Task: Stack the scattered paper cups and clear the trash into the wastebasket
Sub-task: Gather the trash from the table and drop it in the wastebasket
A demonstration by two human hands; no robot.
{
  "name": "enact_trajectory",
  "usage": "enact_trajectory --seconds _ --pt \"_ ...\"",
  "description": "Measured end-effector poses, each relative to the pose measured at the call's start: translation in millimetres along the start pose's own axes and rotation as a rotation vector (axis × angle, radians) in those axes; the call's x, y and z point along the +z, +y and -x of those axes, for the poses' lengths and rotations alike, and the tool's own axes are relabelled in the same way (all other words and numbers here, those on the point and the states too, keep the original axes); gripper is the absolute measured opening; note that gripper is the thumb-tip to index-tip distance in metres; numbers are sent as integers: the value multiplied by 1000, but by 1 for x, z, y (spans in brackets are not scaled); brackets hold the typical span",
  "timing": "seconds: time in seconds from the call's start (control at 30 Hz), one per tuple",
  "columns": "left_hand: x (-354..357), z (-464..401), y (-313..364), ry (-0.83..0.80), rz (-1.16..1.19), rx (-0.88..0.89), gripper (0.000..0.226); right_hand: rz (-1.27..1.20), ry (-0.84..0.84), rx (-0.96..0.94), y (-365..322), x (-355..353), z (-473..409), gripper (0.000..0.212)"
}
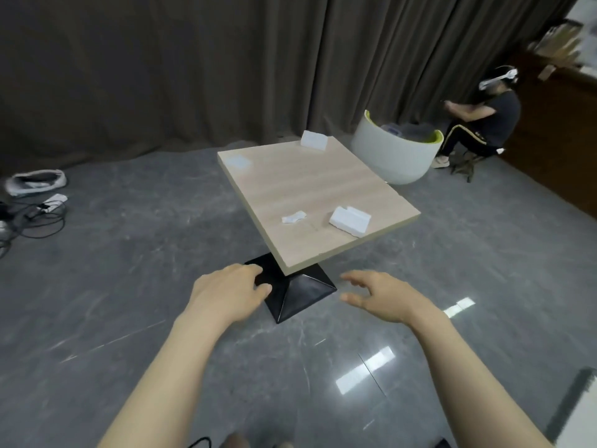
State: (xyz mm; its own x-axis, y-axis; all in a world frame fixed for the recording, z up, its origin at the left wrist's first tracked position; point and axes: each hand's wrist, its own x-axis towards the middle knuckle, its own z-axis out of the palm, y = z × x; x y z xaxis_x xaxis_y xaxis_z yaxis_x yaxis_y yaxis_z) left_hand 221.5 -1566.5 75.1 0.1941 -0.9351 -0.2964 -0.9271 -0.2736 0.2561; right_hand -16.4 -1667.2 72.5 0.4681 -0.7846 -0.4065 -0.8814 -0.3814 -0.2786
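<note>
A square wooden table [310, 185] on a black pedestal base [300, 292] stands ahead of me. On it lie a white foam block [349, 220] near the front right, a crumpled white scrap [292, 217] beside it, a flat pale packet [238, 162] at the far left corner and another white foam piece [313, 141] at the far edge. No paper cups are in sight. My left hand [231, 294] and my right hand [381, 295] hover in front of the table, both empty with fingers loosely spread.
A large white tub with a green rim [394, 150] stands behind the table on the right. A seated person wearing a headset [478, 121] is beyond it. Cables [32, 215] and a grey shoe-like object [35, 182] lie on the floor at the left. Dark curtains hang behind.
</note>
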Motion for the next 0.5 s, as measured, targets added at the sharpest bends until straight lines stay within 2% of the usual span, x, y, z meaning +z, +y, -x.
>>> enact_trajectory --seconds 0.23,0.5 --pt "4 -150 3 57 136 -11 61 -10 89 -35 53 -24 -126 79" --pt "28 -310 4 -24 85 77 64 121 55 -29 96 -26 -249 92"
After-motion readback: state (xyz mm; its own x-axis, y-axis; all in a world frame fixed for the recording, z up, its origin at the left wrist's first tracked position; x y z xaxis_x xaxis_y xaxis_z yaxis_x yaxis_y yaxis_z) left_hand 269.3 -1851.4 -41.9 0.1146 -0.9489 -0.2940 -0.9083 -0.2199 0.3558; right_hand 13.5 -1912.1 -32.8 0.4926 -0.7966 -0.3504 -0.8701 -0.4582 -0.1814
